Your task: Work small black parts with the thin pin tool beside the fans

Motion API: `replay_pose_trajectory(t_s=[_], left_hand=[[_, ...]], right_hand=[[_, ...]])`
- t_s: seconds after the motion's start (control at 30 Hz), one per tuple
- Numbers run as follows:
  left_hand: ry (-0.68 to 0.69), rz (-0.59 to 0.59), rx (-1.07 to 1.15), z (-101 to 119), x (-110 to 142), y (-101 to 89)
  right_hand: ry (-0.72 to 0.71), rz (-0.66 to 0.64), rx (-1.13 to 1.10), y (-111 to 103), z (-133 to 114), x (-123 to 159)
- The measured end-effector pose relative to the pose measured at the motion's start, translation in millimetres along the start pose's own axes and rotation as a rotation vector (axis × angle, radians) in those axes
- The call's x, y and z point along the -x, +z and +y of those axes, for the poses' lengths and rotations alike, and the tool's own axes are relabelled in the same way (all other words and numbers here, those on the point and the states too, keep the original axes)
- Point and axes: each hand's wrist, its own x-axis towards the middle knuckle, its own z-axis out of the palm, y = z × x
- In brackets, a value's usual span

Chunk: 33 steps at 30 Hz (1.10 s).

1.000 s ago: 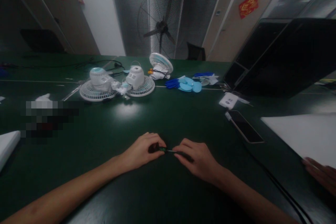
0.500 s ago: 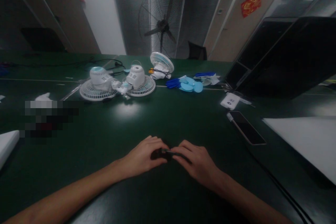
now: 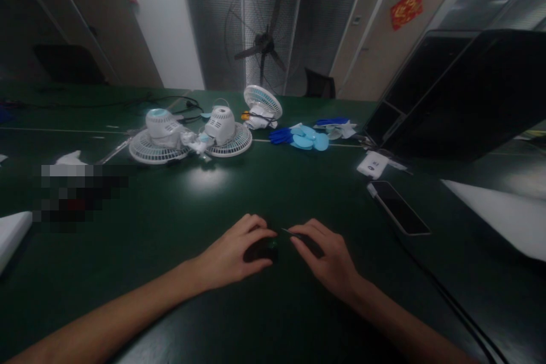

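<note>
My left hand is curled round a dark, rounded object on the green table. A faint green glint shows on its right side, but its kind is too dark to tell. My right hand pinches a thin dark tool with a narrow metal tip. That tip points left toward the dark object, with a small gap between them. Most of the tool's body is hidden by my fingers and shadow.
Small white fans lie across the table, with light blue fan blades beside them. A phone, a white box, white sheet and black cable are at right. A large dark monitor stands behind.
My right hand has drawn back a little to the right, taking the tool's tip away from the dark object. My left hand stays nearly still. The white sheet's near corner has shifted.
</note>
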Motion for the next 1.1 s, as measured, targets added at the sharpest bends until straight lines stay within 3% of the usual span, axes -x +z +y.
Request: replay_pose_trajectory(t_s=[0.17, 0.33, 0.8, 1.1], left_hand=[[0.133, -0.044, -0.235, 5.4, 4.8, 2.4], [0.141, -0.023, -0.343, 3.9, 13.3, 13.2], [0.087, -0.024, -0.323, 4.4, 17.3, 12.1], [0.064, 0.001, -0.335, 4.5, 14.3, 17.7]], right_hand=[[0.032, -0.016, -0.017, -0.1, 2.1, 4.9], [0.063, 0.011, -0.027, -0.9, 2.1, 10.8], [0.106, 0.019, -0.039, -1.5, 4.1, 11.6], [0.127, -0.04, -0.068, -6.2, 4.0, 9.7]])
